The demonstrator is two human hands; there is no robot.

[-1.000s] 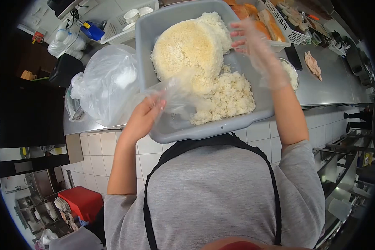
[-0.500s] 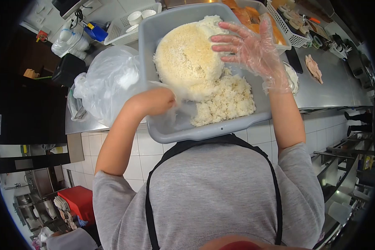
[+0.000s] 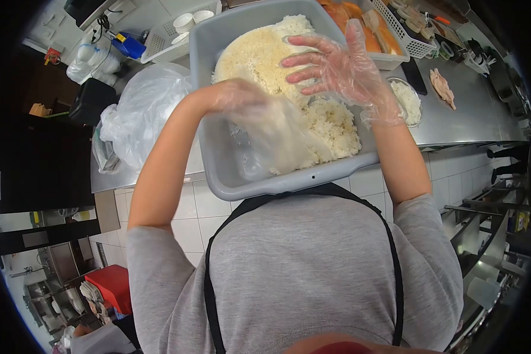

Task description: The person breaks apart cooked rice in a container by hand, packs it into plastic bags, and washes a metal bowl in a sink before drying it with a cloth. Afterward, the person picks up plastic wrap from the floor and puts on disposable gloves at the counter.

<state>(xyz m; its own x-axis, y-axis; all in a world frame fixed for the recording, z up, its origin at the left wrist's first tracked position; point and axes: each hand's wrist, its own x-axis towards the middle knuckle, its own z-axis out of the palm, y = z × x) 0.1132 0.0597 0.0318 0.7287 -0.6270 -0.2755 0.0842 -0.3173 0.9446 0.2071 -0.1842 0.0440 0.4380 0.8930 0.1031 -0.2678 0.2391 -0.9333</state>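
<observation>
My left hand (image 3: 237, 99), blurred by motion, is closed on a piece of thin clear plastic (image 3: 280, 133). The plastic trails down over the rice and the floor of a grey tub (image 3: 218, 187); blur hides whether it is a glove or a bag. My right hand (image 3: 330, 68) is inside a clear plastic glove, raised above the tub's right side with its fingers spread and holding nothing. A big rounded mound of cooked rice (image 3: 248, 56), yellowish on top, fills the back of the tub. Looser white rice (image 3: 339, 133) lies at the front right, partly behind the plastic.
Left of the tub sits a large clear plastic bag (image 3: 150, 115). A white basket (image 3: 159, 53) with small white bowls (image 3: 184, 23) stands behind it. To the right are a container of orange-topped food (image 3: 389, 58), a bowl of white food (image 3: 407, 103) and a pale flat piece (image 3: 442, 88) on the steel counter.
My left hand has moved right and up from the tub's left edge, sweeping the clear plastic over the rice. My right hand has shifted slightly left, still spread.
</observation>
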